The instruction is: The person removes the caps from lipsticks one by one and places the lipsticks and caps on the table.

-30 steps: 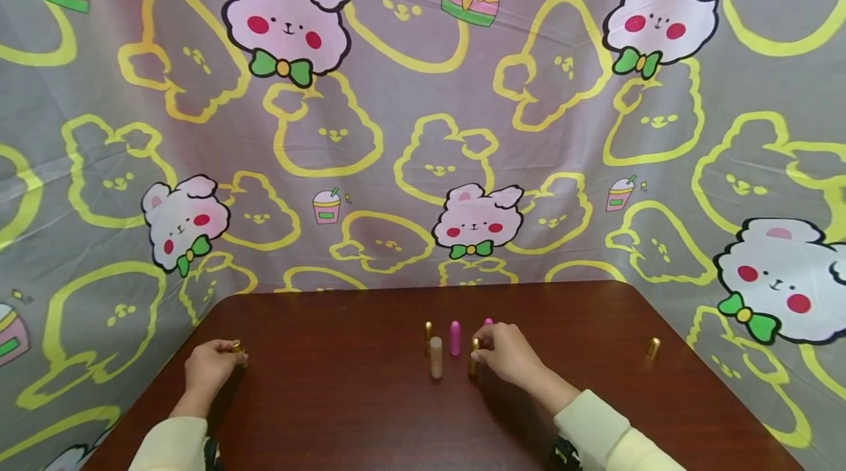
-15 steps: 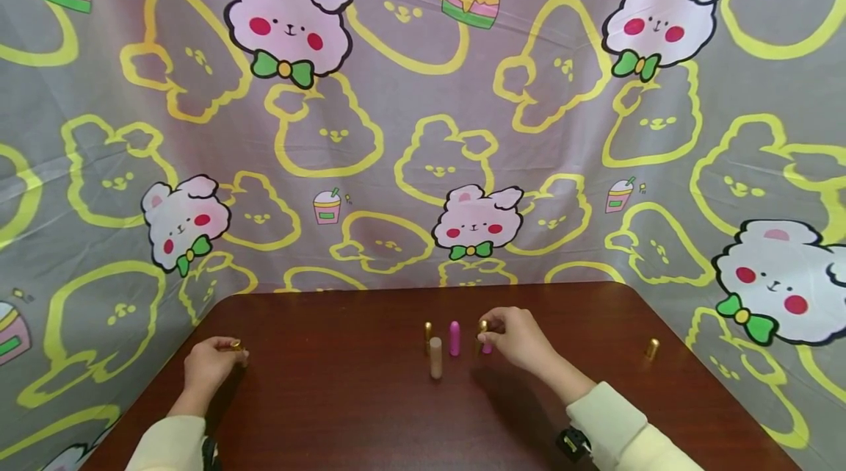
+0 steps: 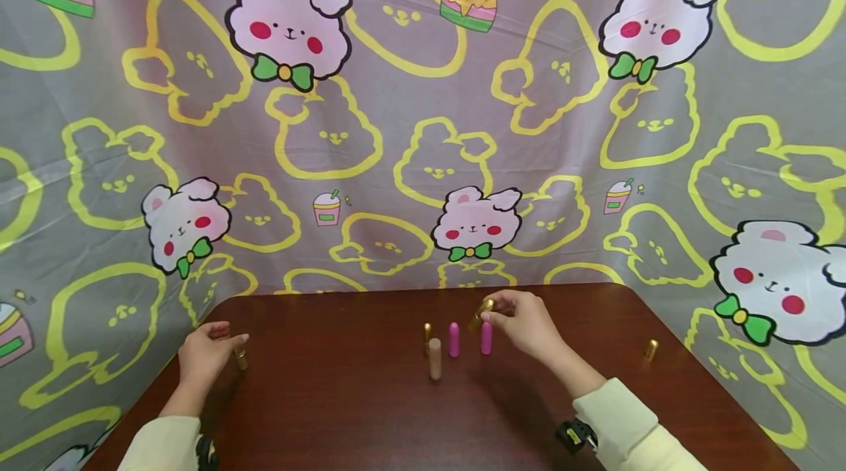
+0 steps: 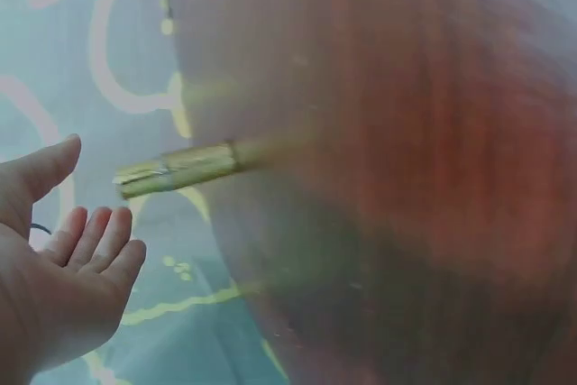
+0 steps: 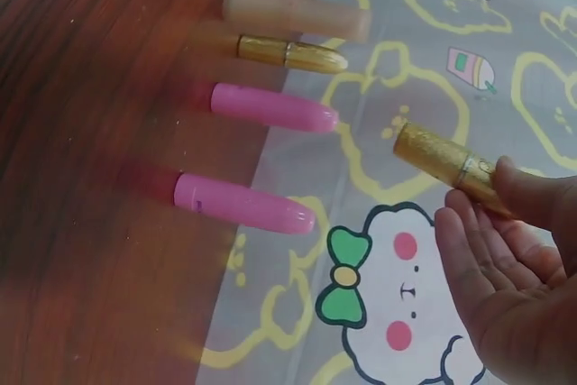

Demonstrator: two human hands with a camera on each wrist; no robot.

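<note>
My right hand [image 3: 529, 320] pinches a gold lipstick tube [image 5: 444, 158] with a pale ring between thumb and fingers. It is lifted above the table and tilted, just over the right one of two upright pink tubes [image 3: 486, 339]. At the table's left, another gold lipstick tube [image 4: 176, 169] stands upright. My left hand [image 3: 201, 357] is beside this one, its fingers spread and a gap showing in the left wrist view. The second pink tube [image 5: 273, 107], a slim gold tube [image 5: 290, 53] and a thicker beige tube [image 5: 296, 13] stand grouped near the right hand.
A short gold tube [image 3: 651, 349] stands alone toward the right side of the dark wooden table [image 3: 344, 412]. Patterned cloth [image 3: 396, 162] with cartoon rabbits hangs behind the table and along both sides.
My right hand has lifted the gold tube up and away from the table, uncovering the right pink tube. My left hand has let go of its gold tube, which stays standing.
</note>
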